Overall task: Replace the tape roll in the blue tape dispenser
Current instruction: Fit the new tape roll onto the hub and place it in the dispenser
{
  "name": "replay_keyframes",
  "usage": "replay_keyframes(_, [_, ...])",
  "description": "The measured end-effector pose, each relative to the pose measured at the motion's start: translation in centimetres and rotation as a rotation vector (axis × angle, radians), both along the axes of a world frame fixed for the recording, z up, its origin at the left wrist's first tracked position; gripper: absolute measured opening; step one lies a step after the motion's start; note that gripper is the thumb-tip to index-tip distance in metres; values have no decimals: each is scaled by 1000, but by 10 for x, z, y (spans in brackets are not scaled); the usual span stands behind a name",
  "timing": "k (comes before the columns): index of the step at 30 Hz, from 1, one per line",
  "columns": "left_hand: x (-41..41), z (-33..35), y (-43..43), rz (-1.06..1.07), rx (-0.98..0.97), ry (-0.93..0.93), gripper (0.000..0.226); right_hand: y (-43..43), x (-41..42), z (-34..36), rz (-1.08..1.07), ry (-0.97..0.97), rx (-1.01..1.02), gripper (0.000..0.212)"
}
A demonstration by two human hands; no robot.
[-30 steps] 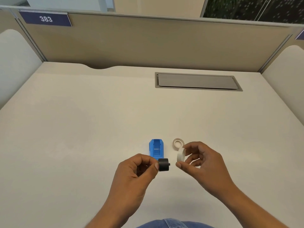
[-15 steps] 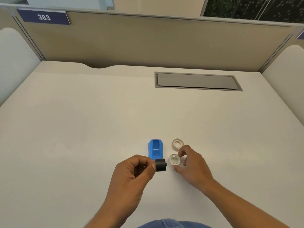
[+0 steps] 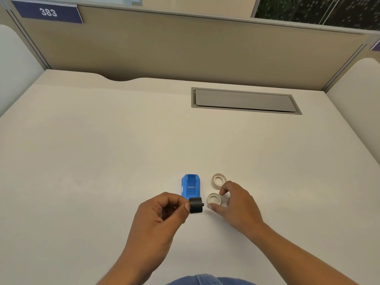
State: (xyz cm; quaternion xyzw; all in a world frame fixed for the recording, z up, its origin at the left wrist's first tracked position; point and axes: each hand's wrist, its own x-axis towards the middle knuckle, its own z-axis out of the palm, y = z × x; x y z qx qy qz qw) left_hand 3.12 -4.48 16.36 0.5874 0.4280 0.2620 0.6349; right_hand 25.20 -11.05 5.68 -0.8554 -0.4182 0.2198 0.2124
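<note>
Low centre of the frame, all the action is packed tight. The left hand (image 3: 162, 214) pinches the black spool (image 3: 196, 205) between thumb and forefinger, clamped on its left end, its axis running left-right with a small stub poking out toward the right. Directly right of that stub, just beside it, a tape roll (image 3: 214, 198) lies flat on the desk (image 3: 102, 161), hole facing up.

The right hand (image 3: 236, 204) sits over that roll, thumb at its lower edge, forefinger at its upper right, fingers spread around the rim. Whether they are pressing it or only touching, I cannot tell.

A second roll (image 3: 219, 179) lies flat just above, clear of the fingers. The blue dispenser (image 3: 191, 185) lies open and empty just above the spool, long axis running up the frame.

My read: whichever roll is the new one must turn on edge so its hole faces left, onto that stub. The right hand is nearer both.
</note>
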Motion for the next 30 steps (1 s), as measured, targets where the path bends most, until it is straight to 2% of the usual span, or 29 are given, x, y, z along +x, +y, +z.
replay_keyframes(5, [1, -2, 2, 8, -20, 21, 16, 14, 18, 8, 28, -9, 81, 27])
replay_keyframes(11, [3, -2, 4, 8, -36, 20, 14, 34, 38, 16, 254, -131, -81, 53])
replay_keyframes(17, [3, -1, 3, 9, -36, 23, 13, 47, 42, 10, 273, -94, -171, 52])
replay_keyframes(25, [0, 0, 2, 27, -4, 18, 14, 45, 43, 2, 231, -56, -93, 48])
replay_keyframes(30, [-1, 4, 3, 47, 25, 9, 14, 32, 38, 12, 194, -4, 67, 50])
